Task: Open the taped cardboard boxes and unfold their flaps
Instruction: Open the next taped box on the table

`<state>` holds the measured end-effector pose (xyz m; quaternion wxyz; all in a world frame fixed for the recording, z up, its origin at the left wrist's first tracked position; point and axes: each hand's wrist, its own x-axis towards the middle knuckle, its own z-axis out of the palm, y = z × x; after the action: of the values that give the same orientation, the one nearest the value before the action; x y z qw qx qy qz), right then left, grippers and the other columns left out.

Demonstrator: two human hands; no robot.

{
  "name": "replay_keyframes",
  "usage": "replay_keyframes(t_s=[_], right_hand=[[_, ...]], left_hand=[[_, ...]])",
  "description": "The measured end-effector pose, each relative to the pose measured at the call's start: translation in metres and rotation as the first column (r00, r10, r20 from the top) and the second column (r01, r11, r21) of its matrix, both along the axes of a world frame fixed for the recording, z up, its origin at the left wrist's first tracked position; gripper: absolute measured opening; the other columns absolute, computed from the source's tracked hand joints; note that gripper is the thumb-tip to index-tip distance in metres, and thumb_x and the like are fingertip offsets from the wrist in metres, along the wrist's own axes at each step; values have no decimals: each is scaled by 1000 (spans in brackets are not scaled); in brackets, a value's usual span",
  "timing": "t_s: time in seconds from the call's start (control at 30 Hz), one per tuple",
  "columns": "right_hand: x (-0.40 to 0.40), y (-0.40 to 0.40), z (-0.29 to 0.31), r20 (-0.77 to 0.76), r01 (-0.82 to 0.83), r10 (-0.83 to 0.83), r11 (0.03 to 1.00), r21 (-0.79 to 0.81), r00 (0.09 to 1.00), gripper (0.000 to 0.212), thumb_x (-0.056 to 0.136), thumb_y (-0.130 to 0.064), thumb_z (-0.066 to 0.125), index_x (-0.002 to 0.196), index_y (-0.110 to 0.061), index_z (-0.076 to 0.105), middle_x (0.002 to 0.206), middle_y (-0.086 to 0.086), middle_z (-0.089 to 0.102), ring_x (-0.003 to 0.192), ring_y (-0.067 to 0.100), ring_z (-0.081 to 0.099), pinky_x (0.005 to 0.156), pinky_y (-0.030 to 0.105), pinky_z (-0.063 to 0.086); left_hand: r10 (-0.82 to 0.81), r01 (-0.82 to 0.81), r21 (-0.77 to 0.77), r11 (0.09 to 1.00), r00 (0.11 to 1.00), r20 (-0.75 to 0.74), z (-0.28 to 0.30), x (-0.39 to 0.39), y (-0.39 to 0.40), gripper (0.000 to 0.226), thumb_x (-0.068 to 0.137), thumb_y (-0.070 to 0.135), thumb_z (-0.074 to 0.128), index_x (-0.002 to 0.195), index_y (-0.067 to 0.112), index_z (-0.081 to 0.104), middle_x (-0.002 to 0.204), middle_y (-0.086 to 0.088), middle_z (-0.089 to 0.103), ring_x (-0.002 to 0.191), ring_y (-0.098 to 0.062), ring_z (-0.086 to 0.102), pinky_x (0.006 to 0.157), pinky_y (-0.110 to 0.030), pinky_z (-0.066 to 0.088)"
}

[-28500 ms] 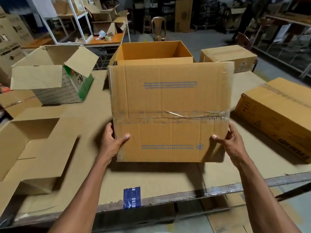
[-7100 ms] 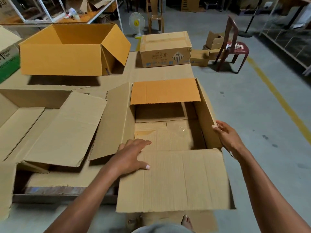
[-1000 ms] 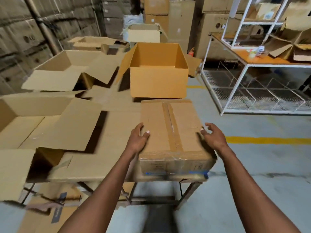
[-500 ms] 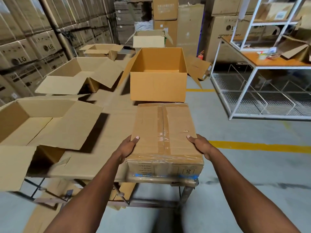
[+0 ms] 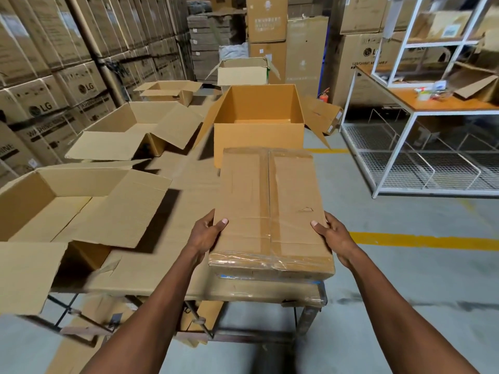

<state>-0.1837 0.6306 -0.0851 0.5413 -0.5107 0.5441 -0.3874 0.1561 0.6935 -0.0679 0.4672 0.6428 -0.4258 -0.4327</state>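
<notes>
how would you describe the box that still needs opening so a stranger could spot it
Start at the long cardboard-covered table lined with boxes. At its near end lies the flat taped box, gripped by the left hand and right hand. Unlike its open-flapped neighbours, it is sealed with tape.

A warehouse with a grey concrete floor (image 5: 405, 279) crossed by a yellow painted line (image 5: 421, 240); stacked LG washing-machine cartons (image 5: 40, 85) form the left wall; more tall cartons (image 5: 266, 20) stand at the back; a white metal-framed bench (image 5: 421, 114) with an orange top and wire-mesh lower shelf stands at right; a red fire extinguisher (image 5: 324, 95) rests beside it.
</notes>
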Motion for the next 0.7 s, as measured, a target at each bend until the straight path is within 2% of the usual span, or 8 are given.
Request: replay_keyframes(t_s=[0.13, 0.23, 0.3, 0.37, 0.47, 0.53, 0.63, 0.7], right_hand=[[5, -2, 2, 60, 12, -8, 998, -61, 998, 61, 94, -11, 68, 146, -26, 40, 134, 5, 63, 119, 21, 64, 101, 45, 52], [13, -1, 6, 54, 41, -35, 994, -104, 998, 65, 90, 2, 67, 141, -28, 42, 133, 0, 63, 116, 16, 65, 93, 38, 56], [19, 0, 8, 23, 71, -69, 990, -121, 997, 64, 84, 9, 70, 131, -29, 47, 130, -4, 63, 110, 6, 64, 90, 33, 55], [22, -1, 5, -30, 109, -114, 985, -131, 993, 65, 77, 11, 76, 120, -31, 51, 128, -3, 63, 111, 5, 61, 92, 34, 54], [26, 0, -1, -42, 165, -173, 975, -151, 984, 68, 69, 14, 78, 108, -36, 53, 126, 1, 68, 113, 14, 64, 97, 45, 55], [29, 4, -4, -40, 201, -210, 965, -169, 977, 71, 68, 14, 78, 103, -41, 52, 124, 2, 69, 115, 17, 64, 96, 45, 55], [33, 12, -8, -46, 233, -245, 956, -178, 969, 72, 67, 14, 79, 102, -43, 51, 123, 1, 69, 113, 17, 65, 91, 36, 56], [35, 16, -11, -57, 249, -264, 950, -186, 963, 68, 68, 15, 78, 101, -39, 52, 119, 0, 70, 108, 11, 66, 81, 20, 55]], left_hand=[[6, -7, -126, 992, 1000, -9, 6, 7, 5, 52, 92, 1, 66, 138, 24, 60, 127, 8, 70, 119, -10, 64, 105, -31, 48], [93, -90, -139, 986, 996, 14, 2, 14, 6, 65, 85, -7, 69, 141, 24, 56, 131, 12, 66, 116, -3, 63, 105, -25, 46], [179, -179, -106, 978, 984, -13, -2, 17, 5, 62, 80, -13, 68, 128, 25, 61, 128, 5, 68, 115, -14, 65, 103, -37, 51], [235, -234, -74, 969, 972, -5, -8, 21, 4, 51, 77, -11, 66, 111, 26, 60, 122, -1, 67, 114, -27, 66, 98, -50, 54], [260, -259, -56, 964, 965, 23, -14, 24, 1, 44, 72, -4, 68, 105, 24, 59, 119, 2, 66, 112, -25, 65, 97, -52, 54], [272, -270, -43, 962, 962, 38, -17, 25, 0, 42, 74, -6, 70, 105, 20, 59, 115, 2, 65, 112, -22, 63, 98, -50, 54], [290, -289, -39, 957, 956, 47, -18, 25, 3, 39, 74, -8, 73, 100, 18, 59, 113, -1, 66, 111, -23, 62, 97, -45, 54], [307, -305, -35, 952, 949, 71, -18, 22, 7, 38, 72, -10, 73, 97, 14, 59, 112, -5, 67, 108, -22, 62, 92, -36, 53]])
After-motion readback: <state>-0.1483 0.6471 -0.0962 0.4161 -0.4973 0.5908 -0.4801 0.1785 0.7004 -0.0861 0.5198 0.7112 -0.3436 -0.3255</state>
